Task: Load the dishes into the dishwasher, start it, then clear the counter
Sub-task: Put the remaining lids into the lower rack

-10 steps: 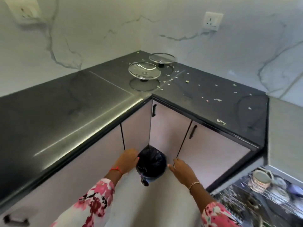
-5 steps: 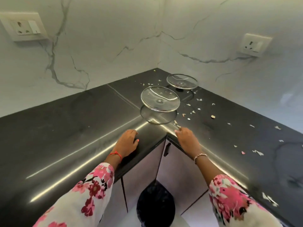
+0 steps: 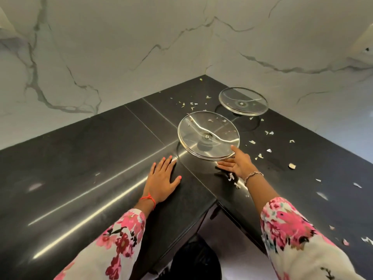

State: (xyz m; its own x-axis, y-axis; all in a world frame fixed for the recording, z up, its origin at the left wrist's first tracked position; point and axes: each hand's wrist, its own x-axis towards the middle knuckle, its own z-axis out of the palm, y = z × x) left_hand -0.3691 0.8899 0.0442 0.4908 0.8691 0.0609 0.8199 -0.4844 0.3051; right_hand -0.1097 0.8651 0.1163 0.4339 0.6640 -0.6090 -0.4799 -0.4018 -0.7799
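The veined marble wall (image 3: 121, 57) meets in a corner ahead of you, and the black L-shaped counter (image 3: 80, 158) fills most of the view beneath it. Below the counter's inner corner, something dark and rounded, probably a bin bag (image 3: 197, 261), shows on the floor. Two glass lids sit upside down on their knobs. The near lid (image 3: 207, 136) stands just past the counter's inner corner, and the far lid (image 3: 243, 101) stands behind it to the right, close to the wall and apart from the first. Your left hand (image 3: 163, 178) lies flat on the counter, palm down, fingers straight and spread, holding nothing. Your right hand (image 3: 238, 164) is at the near lid's front-right rim. The index finger reaches up to the glass edge and the thumb stretches out under it; I cannot tell whether they pinch it or only touch it. Pale food scraps (image 3: 292, 165) are scattered over the counter around both lids and off to your right.
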